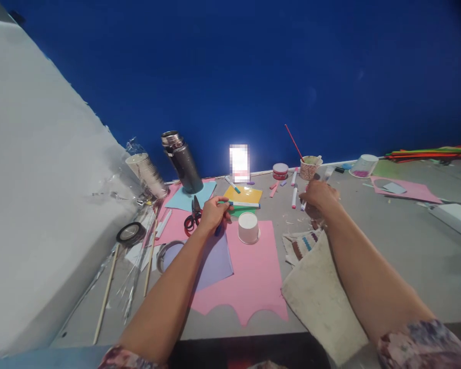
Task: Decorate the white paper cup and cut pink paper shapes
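Note:
My left hand is closed, its fingertips at the blue end of a white marker above coloured paper. Part of a dark blue object shows under its palm. My right hand reaches to the back right, fingers curled down at a white marker; the hand partly hides the grip. Between the hands an upside-down white paper cup rests on a pink sheet with a scalloped near edge. Black and red scissors lie just left of my left hand.
A dark flask and stacked paper cups stand at the back left. A patterned cup holds a red stick behind my right hand. A cream cloth lies under my right forearm. Black tape lies left; pipe cleaners lie far right.

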### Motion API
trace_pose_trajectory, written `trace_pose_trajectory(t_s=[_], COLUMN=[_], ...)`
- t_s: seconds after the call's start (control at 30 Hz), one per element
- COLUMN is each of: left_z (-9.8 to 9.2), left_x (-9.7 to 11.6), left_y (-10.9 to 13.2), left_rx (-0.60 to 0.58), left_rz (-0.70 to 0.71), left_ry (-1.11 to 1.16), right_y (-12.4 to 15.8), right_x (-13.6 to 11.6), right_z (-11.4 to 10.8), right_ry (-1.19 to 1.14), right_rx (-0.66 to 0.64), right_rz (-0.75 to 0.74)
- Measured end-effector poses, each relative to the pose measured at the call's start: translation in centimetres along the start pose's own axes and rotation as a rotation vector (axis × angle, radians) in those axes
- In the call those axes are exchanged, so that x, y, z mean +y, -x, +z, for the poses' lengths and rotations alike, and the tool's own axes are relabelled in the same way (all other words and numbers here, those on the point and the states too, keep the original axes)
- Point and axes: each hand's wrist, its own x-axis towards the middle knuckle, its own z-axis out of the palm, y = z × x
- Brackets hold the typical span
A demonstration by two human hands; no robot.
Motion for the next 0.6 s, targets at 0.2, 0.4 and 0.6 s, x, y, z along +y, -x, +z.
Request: trace_pose_trajectory(t_s=[0.2, 0.4, 0.6], left_z=[-0.1, -0.1, 1.2], left_x=[-0.2, 1.1, 2.6], left_y=[0.2, 1.2, 3.2], left_rx=[0.030, 0.069, -0.059], left_rz=[0.019, 0.093, 0.372], left_ry=[0.011, 0.036, 0.034], right_y=[0.3, 1.8, 6.2], right_x=[0.1, -0.9, -5.1], right_z=[-0.3, -2.1, -2.2], right_ry=[-0.039, -0.252, -0.818], right_rx=[0.011, 0.081, -0.188], right_rz=[-0.005, -0.173, -0.800])
